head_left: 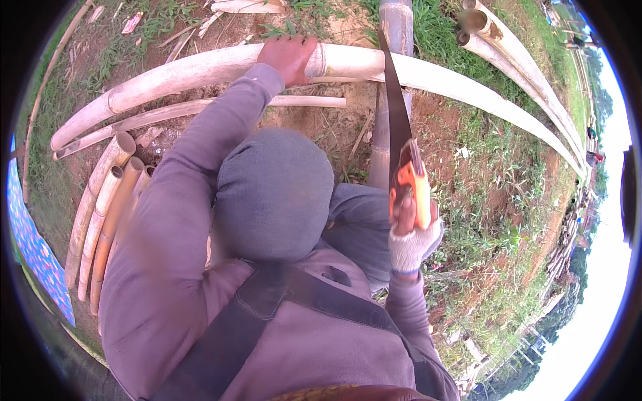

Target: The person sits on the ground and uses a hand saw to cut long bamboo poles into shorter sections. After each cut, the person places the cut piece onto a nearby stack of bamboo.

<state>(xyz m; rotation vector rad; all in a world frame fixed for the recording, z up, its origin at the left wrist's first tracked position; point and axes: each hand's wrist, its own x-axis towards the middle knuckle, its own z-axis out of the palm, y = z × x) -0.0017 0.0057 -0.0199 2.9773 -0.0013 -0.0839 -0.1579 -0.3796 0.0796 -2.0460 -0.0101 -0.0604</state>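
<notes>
Bamboo culm (354,62): one, long, pale cream, ringed at the nodes; runs from left to right across the upper part of the view, curved by the lens. It lies over a greyish bamboo pole (380,134) set crosswise beneath it.

Left hand (289,59): bare; laid over the culm just left of a node ring, fingers curled down its far side, partly closed around it; fingertips hidden.

Right hand (409,230): in an off-white knit glove (412,247) that leaves fingers bare; closed around the orange handle (420,194) of a handsaw.

Handsaw (399,110): dark, tapering blade, pointing away from the person and crossing the culm above the crosswise pole, right of the left hand. Depth of any cut: cannot be told.

Bamboo strip (160,117): slender, pale; on the near side of the culm, roughly alongside it.

Bamboo poles (100,220): several, cream to tan, bundled side by side at left, open ends away from the person.

Further bamboo lengths (495,55): pale, hollow ends showing, at upper right.

Floral sheet (40,254): blue, at far left edge.

Clothing: mauve sleeves (160,200); dark straps (234,327).

Ground (461,180): reddish earth with grass.
</notes>
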